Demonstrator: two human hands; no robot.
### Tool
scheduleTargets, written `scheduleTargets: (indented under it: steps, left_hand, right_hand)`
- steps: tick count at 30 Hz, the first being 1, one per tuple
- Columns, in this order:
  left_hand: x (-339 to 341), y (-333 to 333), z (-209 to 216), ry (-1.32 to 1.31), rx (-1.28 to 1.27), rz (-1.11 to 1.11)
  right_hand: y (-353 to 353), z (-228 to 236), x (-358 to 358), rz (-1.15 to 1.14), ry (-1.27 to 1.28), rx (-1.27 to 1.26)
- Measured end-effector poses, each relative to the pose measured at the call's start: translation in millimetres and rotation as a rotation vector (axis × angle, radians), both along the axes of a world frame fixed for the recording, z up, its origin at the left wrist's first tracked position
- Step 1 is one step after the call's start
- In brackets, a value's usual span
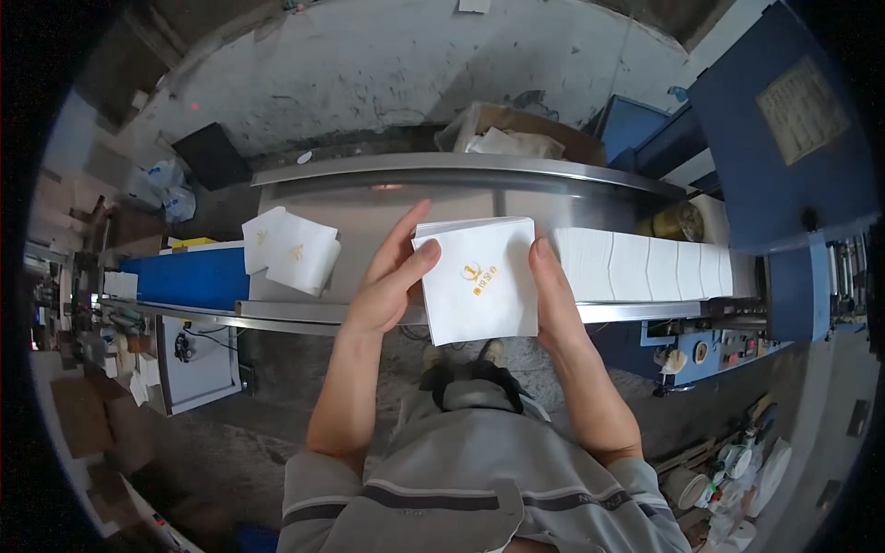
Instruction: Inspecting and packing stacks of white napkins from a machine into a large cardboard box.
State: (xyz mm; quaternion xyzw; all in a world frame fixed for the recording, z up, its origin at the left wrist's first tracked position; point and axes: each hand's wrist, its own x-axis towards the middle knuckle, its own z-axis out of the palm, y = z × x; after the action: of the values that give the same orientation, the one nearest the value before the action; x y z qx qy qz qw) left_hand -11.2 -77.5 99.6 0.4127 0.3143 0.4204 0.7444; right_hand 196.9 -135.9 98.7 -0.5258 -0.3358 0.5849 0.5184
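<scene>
Between my two hands is a stack of white paper napkins (479,295), its top one printed with a small orange-gold emblem. My left hand (392,281) grips the stack's left side, thumb on the front face. On the opposite edge my right hand (556,290) closes on it, thumb along the side and the other fingers hidden behind. The stack is held above the metal work table. Just right of my right hand, a long row of white napkins (636,264) stands packed on edge. To the left lie a few loose printed napkins (300,253), fanned apart.
The metal table (359,198) has a raised rim along its far side. A blue belt (189,276) continues at its left end. Blue machinery (784,129) rises at the right. Behind the table sits an open cardboard box (525,129). Buckets (687,487) stand at lower right.
</scene>
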Motion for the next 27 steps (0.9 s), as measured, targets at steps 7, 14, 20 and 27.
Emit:
scheduleTargets:
  steps: [7,14,20,27]
  left_hand:
    - [6,-5,15,0.106,0.016,0.004]
    - [7,-5,14,0.161,0.074,-0.024]
    - [11,-8,17,0.119,0.110,0.005]
    - [12,-17,-16,-0.235,-0.198,-0.120]
  right_hand:
    - [-14,13,8,0.006,0.082,0.032]
    - [-22,19,14,0.037,0.221,0.077]
    - [-22,18,16,-0.016,0.201,0.133]
    - [-19,20,16,-0.081,0.201,0.177]
